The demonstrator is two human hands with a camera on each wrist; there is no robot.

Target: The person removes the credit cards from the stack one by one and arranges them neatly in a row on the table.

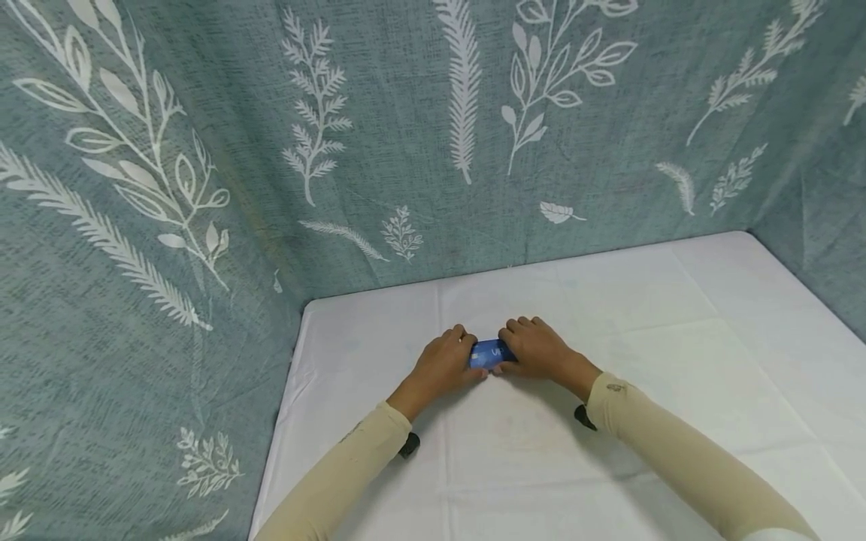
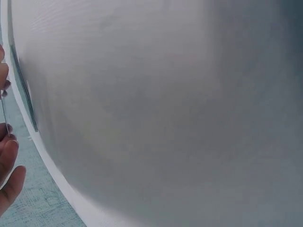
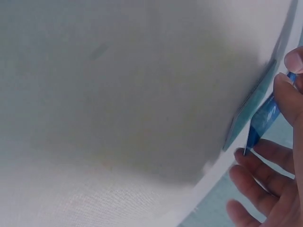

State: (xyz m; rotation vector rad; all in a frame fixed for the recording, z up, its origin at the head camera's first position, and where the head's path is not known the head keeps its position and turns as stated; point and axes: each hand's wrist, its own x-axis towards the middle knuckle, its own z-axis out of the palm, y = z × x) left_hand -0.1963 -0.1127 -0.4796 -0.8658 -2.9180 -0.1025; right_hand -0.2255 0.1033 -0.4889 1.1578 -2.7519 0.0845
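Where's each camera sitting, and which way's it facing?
Head: on the head, facing forward and down at the white table; left hand, right hand and sleeved forearms show.
Left wrist: on that wrist, facing the table; fingers at its left edge.
Right wrist: on that wrist, facing the table; fingers at its right edge.
Shared: head and right wrist both show the blue card.

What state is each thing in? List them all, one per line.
Blue card: raised, held at both ends, printed face showing
Left hand: grips the card's left end
Right hand: grips its right end
White cloth: spread out, creased
Teal flat thing: lying on the cloth
Patterned curtain: hanging
Sleeves: down near the wrists
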